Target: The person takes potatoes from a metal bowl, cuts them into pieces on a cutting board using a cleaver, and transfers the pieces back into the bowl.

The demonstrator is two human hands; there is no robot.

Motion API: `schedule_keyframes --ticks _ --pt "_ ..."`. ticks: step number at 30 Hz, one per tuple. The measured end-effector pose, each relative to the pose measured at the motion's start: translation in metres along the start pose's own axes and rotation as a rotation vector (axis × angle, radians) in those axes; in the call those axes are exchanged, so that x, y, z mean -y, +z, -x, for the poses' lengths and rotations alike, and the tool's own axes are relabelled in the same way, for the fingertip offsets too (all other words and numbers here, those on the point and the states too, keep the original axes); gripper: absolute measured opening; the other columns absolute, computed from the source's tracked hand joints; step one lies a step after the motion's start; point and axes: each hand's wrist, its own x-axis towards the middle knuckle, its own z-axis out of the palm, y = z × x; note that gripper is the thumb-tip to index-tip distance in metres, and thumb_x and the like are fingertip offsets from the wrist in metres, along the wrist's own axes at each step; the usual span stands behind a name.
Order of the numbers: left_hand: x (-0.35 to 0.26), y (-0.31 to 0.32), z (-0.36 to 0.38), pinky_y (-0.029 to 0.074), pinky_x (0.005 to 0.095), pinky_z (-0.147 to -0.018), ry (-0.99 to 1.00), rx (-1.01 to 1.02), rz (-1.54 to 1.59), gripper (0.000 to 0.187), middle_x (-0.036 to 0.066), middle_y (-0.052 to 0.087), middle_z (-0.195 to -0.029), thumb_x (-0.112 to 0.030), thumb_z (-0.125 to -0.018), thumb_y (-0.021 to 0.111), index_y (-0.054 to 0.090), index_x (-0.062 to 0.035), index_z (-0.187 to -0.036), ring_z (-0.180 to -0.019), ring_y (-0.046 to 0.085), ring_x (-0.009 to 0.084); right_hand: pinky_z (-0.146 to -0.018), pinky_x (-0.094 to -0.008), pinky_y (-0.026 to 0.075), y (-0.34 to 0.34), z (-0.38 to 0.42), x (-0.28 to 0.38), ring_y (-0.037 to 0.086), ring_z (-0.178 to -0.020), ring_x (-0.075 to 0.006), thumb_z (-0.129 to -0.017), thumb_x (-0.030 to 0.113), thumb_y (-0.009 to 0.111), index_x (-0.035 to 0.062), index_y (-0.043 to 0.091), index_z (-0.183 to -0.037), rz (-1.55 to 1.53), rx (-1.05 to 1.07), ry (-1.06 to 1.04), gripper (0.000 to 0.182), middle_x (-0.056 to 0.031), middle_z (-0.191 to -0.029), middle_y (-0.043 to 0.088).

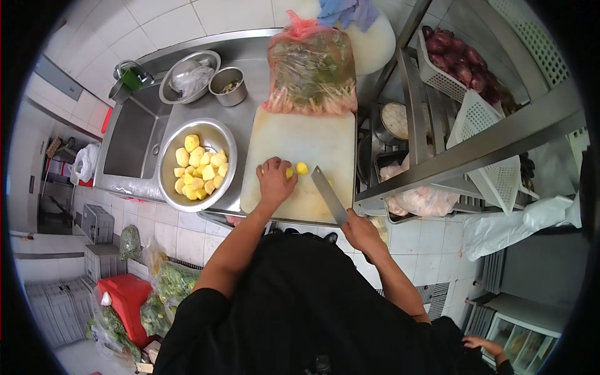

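My left hand rests on the white cutting board, its fingers curled over a peeled yellow potato that is mostly covered. Just right of the fingertips lies a cut potato piece, apart from the hand. In my right hand is the handle of a wide-bladed kitchen knife. Its blade slants over the board's right side, clear of the cut piece. A little yellow shows beside the blade. Left of the board, a steel bowl holds several peeled potatoes.
A red plastic bag of greens lies at the board's far end. A small steel pot and a bowl with plastic stand near the sink. At right, a metal rack holds onions. Another person's hand shows lower right.
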Motion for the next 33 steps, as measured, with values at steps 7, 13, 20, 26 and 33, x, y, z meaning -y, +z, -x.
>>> schedule_keyframes --ticks 7,13,20,26,33 --pt "-0.016 -0.043 0.008 0.039 0.0540 -0.108 -0.141 0.183 -0.178 0.083 0.018 0.047 -0.142 -0.038 -0.077 0.080 0.047 -0.0170 -0.150 -0.133 0.045 0.0376 -0.044 -0.0308 0.044 -0.004 0.008 -0.014 0.053 -0.044 -0.0136 -0.096 0.016 0.058 -0.0010 0.059 -0.112 -0.935 -0.104 0.210 0.024 -0.0056 -0.066 0.058" --pt "-0.026 -0.034 -0.015 0.052 0.0501 -0.102 -0.108 0.505 0.014 0.096 0.019 0.046 -0.143 -0.033 -0.068 0.085 0.042 -0.0239 -0.154 -0.124 0.053 0.0421 -0.041 -0.0302 0.044 0.022 -0.004 -0.043 0.051 -0.044 -0.0140 -0.096 0.012 0.059 0.0042 0.056 -0.109 -1.075 0.120 0.306 0.016 -0.0027 -0.064 0.053" --pt "-0.037 -0.013 -0.024 0.053 0.0462 -0.102 -0.039 0.534 0.126 0.099 0.021 0.046 -0.140 -0.024 -0.066 0.085 0.040 -0.0211 -0.154 -0.120 0.057 0.0423 -0.041 -0.0327 0.048 0.039 -0.050 -0.003 0.052 -0.044 -0.0159 -0.097 0.012 0.058 0.0045 0.054 -0.110 -1.156 0.191 0.247 0.016 -0.0035 -0.065 0.053" --pt "-0.010 -0.011 -0.026 0.051 0.0438 -0.106 -0.036 0.425 0.393 0.101 0.023 0.046 -0.138 -0.019 -0.065 0.086 0.039 -0.0196 -0.155 -0.123 0.057 0.0408 -0.042 -0.0322 0.047 0.032 -0.068 0.021 0.053 -0.045 -0.0157 -0.097 0.012 0.059 0.0036 0.054 -0.108 -1.125 0.248 0.200 0.015 -0.0028 -0.065 0.053" --pt "0.027 -0.098 -0.018 0.048 0.0431 -0.106 -0.094 0.150 0.495 0.099 0.022 0.047 -0.134 -0.014 -0.065 0.087 0.043 -0.0169 -0.153 -0.122 0.054 0.0397 -0.044 -0.0305 0.047 0.005 -0.089 0.106 0.054 -0.047 -0.0136 -0.096 0.013 0.058 0.0006 0.055 -0.116 -0.929 0.265 0.018 0.024 -0.0013 -0.067 0.053"
